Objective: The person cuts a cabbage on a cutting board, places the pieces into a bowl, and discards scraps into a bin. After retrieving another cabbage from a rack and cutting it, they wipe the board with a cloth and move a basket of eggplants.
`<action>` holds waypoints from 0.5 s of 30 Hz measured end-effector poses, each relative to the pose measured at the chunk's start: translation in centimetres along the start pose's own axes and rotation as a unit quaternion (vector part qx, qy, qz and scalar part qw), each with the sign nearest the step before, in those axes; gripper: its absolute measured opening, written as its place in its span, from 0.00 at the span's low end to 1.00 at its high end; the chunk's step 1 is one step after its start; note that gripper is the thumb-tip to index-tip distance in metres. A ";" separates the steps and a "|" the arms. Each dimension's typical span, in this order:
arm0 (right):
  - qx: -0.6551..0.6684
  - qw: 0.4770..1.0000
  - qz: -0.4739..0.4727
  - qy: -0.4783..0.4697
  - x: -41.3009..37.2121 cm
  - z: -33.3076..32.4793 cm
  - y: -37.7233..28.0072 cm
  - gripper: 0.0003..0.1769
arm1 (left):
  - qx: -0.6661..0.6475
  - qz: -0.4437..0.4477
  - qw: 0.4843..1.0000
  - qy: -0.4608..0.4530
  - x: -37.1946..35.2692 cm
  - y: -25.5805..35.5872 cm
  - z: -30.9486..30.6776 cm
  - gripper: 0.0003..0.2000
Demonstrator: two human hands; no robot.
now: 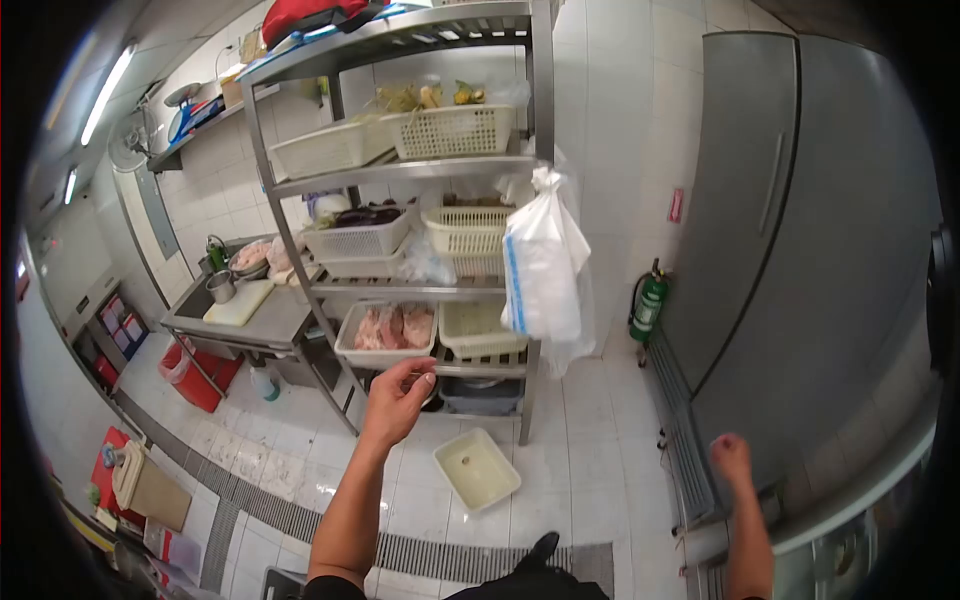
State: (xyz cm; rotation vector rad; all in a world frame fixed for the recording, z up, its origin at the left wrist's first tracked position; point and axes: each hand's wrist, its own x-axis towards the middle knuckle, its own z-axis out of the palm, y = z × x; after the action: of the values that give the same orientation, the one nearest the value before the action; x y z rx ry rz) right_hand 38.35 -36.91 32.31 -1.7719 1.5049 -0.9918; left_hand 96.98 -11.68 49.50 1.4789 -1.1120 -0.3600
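Observation:
My left hand (398, 398) is raised in front of the metal shelf rack (430, 368), its fingers curled in toward the thumb with nothing visible in them. Just beyond it, a white tray of raw meat (395, 330) stands on a lower shelf. On the tiled floor below lies a pale plastic tub (478, 470) with a small dark spot inside. My right hand (732, 456) hangs out to the right, near the grey cabinet (800, 400). Its fingers look folded in, slightly blurred, and I see nothing held.
White plastic bags (545, 260) hang from the rack's right post. A green fire extinguisher (650, 303) stands by the wall. At left are a steel sink table (285, 315) with a cutting board (240, 302) and a red bin (205, 378). A drain grate (420, 560) crosses the floor.

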 end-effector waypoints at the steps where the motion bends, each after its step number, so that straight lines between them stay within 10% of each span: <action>1: 0.004 0.998 -0.063 0.002 5.9 -1.0 -0.7 0.08 | 0.003 0.008 1.000 0.008 2.4 0.0 0.7 0.13; 15: 0.056 0.932 -0.344 -0.099 42.1 12.0 -43.3 0.15 | -0.005 0.213 0.967 0.141 22.0 7.7 5.1 0.12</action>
State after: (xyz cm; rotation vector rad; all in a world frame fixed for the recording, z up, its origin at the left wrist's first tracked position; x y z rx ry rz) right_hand 74.71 -71.08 68.37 -2.2865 0.6773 -1.1402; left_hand 100.82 -30.90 63.04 1.1964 -1.1553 0.1407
